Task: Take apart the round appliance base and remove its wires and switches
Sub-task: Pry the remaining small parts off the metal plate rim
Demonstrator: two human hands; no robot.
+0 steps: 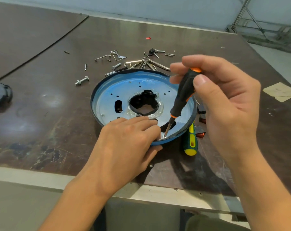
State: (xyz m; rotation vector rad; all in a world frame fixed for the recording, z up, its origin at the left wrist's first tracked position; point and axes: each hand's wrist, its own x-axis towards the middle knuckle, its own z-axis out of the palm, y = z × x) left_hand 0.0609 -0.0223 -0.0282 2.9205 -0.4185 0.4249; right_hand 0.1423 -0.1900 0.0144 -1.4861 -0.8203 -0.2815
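Item: round blue metal appliance base (138,84) — lies on the dark brown worktable (58,105), near its front edge.

Hands: the left hand (124,139) pinches the near rim, fingers on top and thumb beneath. The right hand (224,100) grips a black-and-orange screwdriver (183,94), its tip just inside that rim, beside the left fingers.

Risk: a slipped tip would likely jab those fingers.

Contents of the dished base — nothing loose seen, only a ragged central hole.

Behind it: loose screws and bolts (118,59).

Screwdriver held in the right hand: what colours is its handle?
The screwdriver handle is black with orange trim; the head view shows it.
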